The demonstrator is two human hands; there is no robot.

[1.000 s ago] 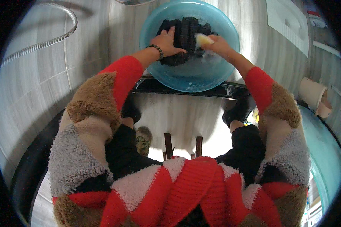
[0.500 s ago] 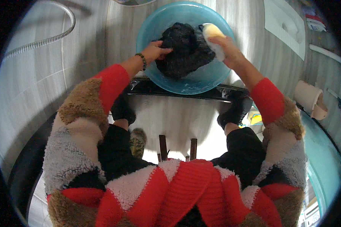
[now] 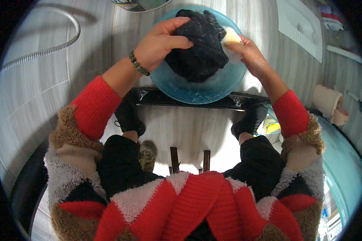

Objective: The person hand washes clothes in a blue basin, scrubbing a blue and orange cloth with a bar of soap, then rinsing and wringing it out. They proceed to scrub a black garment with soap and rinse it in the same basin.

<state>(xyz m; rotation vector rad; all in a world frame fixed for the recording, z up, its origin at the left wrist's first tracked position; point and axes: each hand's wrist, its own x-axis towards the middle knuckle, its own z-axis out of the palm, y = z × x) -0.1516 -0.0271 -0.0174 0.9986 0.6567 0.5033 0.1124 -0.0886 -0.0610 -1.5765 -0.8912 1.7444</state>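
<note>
A wet black cloth garment [image 3: 201, 56] is bunched up in a round blue basin [image 3: 197, 96], raised on its left side. My left hand [image 3: 155, 44] grips its upper left part, the thumb in front and the fingers going over the far edge. At the garment's right side my right hand [image 3: 251, 54] holds a pale yellow-and-white block [image 3: 231, 37] against the cloth. Whether the block is soap or a scrub brush I cannot tell. Cloudy bluish water or suds show in the near part of the basin.
A black bar-like ledge [image 3: 189, 101] runs along the basin's near side, between my shoes. A flexible metal hose [image 3: 44, 52] curves at the left. A bucket [image 3: 140, 5] stands beyond the basin, a white squat toilet [image 3: 299, 28] lies right, and a beige holder [image 3: 328, 103] is further right.
My left hand has moved up and away, lifting and turning the garment's left side. My right hand with the block has shifted slightly right and still meets the cloth.
</note>
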